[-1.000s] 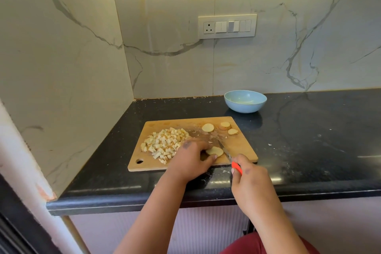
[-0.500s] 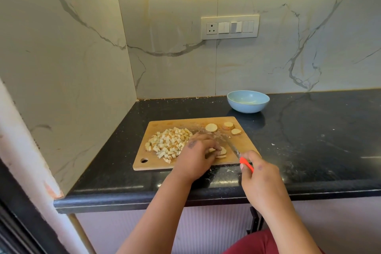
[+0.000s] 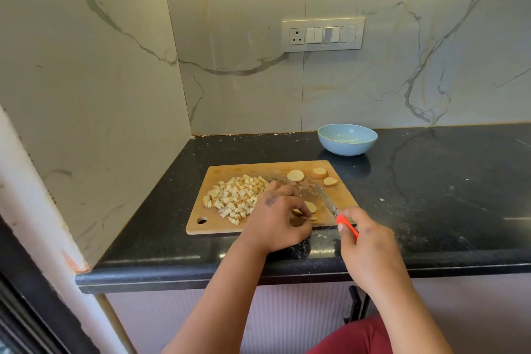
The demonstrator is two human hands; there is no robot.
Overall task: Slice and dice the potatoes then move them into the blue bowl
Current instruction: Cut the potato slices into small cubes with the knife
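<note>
1. The board (image 3: pixel 258 227) lies on the counter (image 3: pixel 431 210), near its front edge.
2. The bowl (image 3: pixel 347 139) stands on the counter behind the board's far right corner, apart from it.
3. Diced potato (image 3: pixel 234 198) is heaped on the board's left half.
4. Three slices (image 3: pixel 295 175) lie at its far right corner.
5. The left hand (image 3: pixel 275 220) rests on the board's near edge, over what seems a partly cut slice (image 3: pixel 311 206).
6. The knife (image 3: pixel 326 200) lies just right of that, held by the right hand (image 3: pixel 365 244).

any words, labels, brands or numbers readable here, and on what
None can be read.
White wall switch panel: socket and rocker switches, no legible marking.
Orange-handled knife: no brand visible on the blade.
Light blue ceramic bowl and wooden cutting board: plain, no print.
</note>
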